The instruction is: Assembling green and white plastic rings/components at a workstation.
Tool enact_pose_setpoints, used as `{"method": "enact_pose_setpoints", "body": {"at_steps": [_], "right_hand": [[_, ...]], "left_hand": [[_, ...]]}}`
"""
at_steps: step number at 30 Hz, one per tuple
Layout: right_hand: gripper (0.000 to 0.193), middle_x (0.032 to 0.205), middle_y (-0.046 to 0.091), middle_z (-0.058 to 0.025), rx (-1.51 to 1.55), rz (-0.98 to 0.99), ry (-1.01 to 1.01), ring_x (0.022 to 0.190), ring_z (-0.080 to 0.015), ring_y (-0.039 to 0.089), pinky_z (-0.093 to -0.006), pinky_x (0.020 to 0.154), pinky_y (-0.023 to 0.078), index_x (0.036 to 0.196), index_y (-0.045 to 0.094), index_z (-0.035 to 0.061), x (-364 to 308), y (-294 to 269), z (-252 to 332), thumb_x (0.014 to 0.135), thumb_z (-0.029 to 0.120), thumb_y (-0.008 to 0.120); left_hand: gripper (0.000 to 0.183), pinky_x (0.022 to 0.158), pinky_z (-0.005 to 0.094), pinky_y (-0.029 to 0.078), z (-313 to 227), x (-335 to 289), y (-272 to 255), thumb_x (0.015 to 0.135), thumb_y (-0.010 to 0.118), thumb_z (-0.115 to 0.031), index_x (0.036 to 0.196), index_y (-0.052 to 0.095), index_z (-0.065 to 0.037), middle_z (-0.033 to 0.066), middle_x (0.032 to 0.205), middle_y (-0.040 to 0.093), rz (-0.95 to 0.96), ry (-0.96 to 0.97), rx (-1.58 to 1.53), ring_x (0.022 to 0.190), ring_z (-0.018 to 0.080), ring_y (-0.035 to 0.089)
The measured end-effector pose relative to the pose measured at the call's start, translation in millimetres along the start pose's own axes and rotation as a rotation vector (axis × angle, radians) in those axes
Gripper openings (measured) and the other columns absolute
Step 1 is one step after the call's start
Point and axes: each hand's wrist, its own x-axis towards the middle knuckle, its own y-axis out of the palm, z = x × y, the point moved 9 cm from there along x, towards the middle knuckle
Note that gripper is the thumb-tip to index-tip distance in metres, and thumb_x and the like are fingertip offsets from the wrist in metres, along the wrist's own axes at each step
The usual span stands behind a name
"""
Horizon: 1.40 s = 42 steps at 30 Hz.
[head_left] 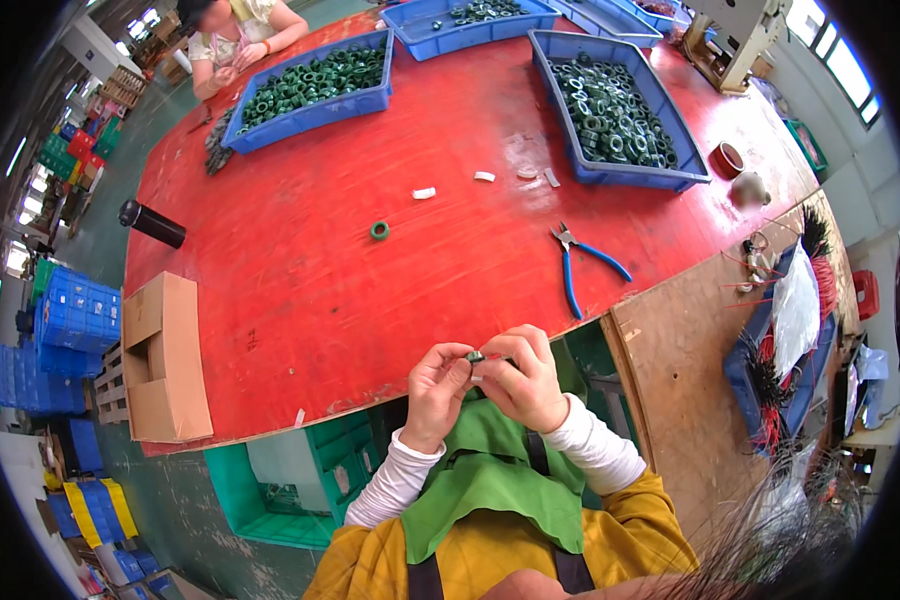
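Observation:
At the table's near edge, above my green apron (500,480), both hands meet around a small dark green ring (475,357), mostly covered by fingers. My left hand (436,396) pinches it from the left with thumb and fingertips. From the other side my right hand (526,380) closes its fingers at the ring, with a small pale bit by its fingertips that I cannot make out. Another green ring (379,231) lies alone on the red table (300,260). Blue-handled pliers (580,262) rest farther right, jaws pointing away from me.
Blue trays (625,178) of green rings stand on the far side. White slips (424,193) lie mid-table. At left are a black bottle (153,223) and a cardboard box (175,375); at right, a blue bin (740,375) of wires. A co-worker (240,40) sits far left.

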Motion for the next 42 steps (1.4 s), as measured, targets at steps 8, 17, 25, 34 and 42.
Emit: {"method": "enact_pose_setpoints", "body": {"at_steps": [8, 17, 25, 34, 42], "right_hand": [[0.021, 0.087, 0.065, 0.0038, -0.054, -0.209, 0.048, 0.088, -0.0183, 0.057, -0.0396, 0.084, 0.040, 0.083, 0.063, 0.0138, -20.2, -6.1, 8.4, 0.066, 0.013, 0.075], [0.022, 0.082, 0.066, 0.0010, -0.015, -0.229, 0.070, 0.080, -0.0190, 0.058, -0.0360, 0.078, 0.040, 0.083, 0.062, 0.0111, 2.2, -25.4, -4.9, 0.066, 0.012, 0.076], [0.020, 0.080, 0.062, -0.0055, 0.311, -0.097, 0.418, 0.077, -0.0221, 0.056, -0.0340, 0.072, 0.043, 0.083, 0.064, 0.0068, -7.0, -3.5, -49.3, 0.069, 0.011, 0.077], [0.018, 0.086, 0.061, -0.0020, 1.204, 0.035, 0.993, 0.081, -0.0094, 0.058, -0.0235, 0.073, 0.047, 0.095, 0.060, -0.0010, -37.4, 45.5, -69.2, 0.085, 0.011, 0.068], [0.023, 0.097, 0.058, -0.0075, 0.875, 0.089, 0.758, 0.089, -0.0152, 0.056, -0.0286, 0.080, 0.046, 0.100, 0.061, -0.0032, -46.3, 42.9, -57.4, 0.091, 0.018, 0.058]], "left_hand": [[0.014, 0.082, 0.0297, 0.052, 17.5, -1.6, 2.2, 0.095, 0.049, -0.008, 0.108, 0.055, -0.003, 0.0103, 0.100, 0.064, -0.044, -0.062, -0.350, 0.093, 0.0184, 0.063], [0.017, 0.086, 0.0378, 0.053, 4.7, -4.7, 11.6, 0.095, 0.051, -0.010, 0.109, 0.055, -0.002, 0.0109, 0.103, 0.064, -0.007, 0.022, -0.234, 0.098, 0.0213, 0.062], [0.019, 0.085, 0.0395, 0.054, -1.3, -5.9, 14.3, 0.094, 0.052, -0.011, 0.109, 0.057, 0.000, 0.0129, 0.101, 0.065, 0.044, 0.009, -0.152, 0.093, 0.0237, 0.064], [0.016, 0.082, 0.0415, 0.056, 2.3, -5.5, 12.1, 0.091, 0.057, -0.010, 0.105, 0.060, -0.004, 0.0078, 0.109, 0.059, 0.082, -0.006, -0.168, 0.093, 0.0234, 0.064], [0.015, 0.084, 0.0422, 0.055, 5.0, -2.2, 7.4, 0.091, 0.057, -0.009, 0.105, 0.061, -0.006, 0.0063, 0.111, 0.058, 0.050, -0.007, -0.215, 0.097, 0.0227, 0.063]]}}
